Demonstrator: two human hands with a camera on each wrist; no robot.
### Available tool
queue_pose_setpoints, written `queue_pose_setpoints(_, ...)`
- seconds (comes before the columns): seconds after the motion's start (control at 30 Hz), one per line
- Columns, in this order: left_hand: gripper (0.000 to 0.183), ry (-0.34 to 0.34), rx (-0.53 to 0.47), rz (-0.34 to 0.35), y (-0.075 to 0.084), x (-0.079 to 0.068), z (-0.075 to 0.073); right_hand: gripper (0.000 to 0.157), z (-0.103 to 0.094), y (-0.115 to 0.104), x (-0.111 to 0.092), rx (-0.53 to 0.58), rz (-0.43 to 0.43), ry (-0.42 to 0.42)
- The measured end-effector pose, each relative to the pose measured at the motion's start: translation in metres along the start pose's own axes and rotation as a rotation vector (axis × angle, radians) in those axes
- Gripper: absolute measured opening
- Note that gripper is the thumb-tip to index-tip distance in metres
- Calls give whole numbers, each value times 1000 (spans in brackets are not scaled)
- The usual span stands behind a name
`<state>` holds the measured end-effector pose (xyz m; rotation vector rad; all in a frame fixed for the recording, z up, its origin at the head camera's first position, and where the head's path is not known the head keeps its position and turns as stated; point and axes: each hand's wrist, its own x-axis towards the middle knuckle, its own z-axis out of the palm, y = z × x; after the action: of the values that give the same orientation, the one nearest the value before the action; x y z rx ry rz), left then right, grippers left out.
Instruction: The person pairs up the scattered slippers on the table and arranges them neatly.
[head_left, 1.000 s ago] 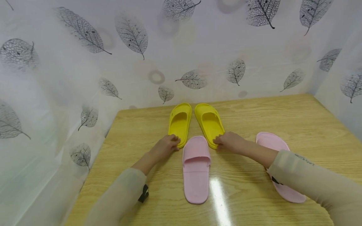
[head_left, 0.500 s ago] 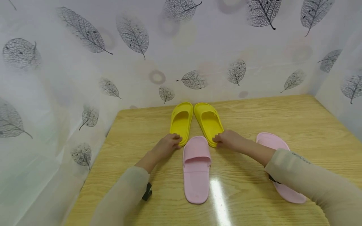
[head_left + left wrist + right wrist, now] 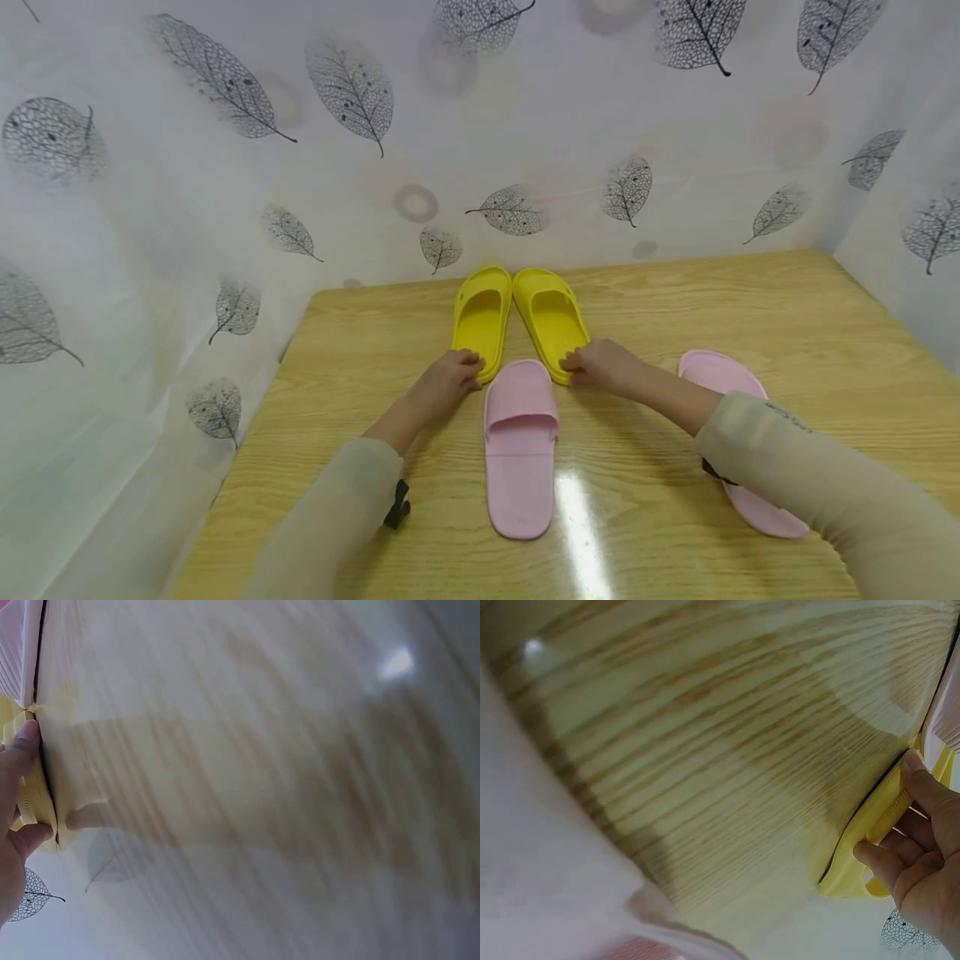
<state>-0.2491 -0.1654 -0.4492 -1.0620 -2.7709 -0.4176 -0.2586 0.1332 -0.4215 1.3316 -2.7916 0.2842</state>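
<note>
Two yellow slippers lie on the wooden tabletop by the back wall, toes near each other and heels apart. My left hand grips the heel end of the left yellow slipper. In the left wrist view, thumb and finger span that yellow heel. My right hand holds the heel end of the right yellow slipper; its curled fingers show against the yellow side in the right wrist view. Between the two hands lies a pink slipper, its toe close to the yellow heels.
A second pink slipper lies tilted on the right, partly covered by my right sleeve. Leaf-patterned sheeting rises behind and beside the table. Dark straps show under both sleeves.
Both hands have slid the yellow slippers slightly away toward the back wall, and their toes have come closer together. The pink slippers have stayed in place.
</note>
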Motion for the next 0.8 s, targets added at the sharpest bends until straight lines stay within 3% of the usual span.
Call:
queue_pose_setpoints(0.37, 36, 23, 9, -36, 4, 4, 4, 12, 5, -2, 4, 1, -3, 74)
queue_pose_setpoints(0.8, 34, 54, 44, -59, 14, 9, 8, 17, 5, -3, 12, -9, 65, 44)
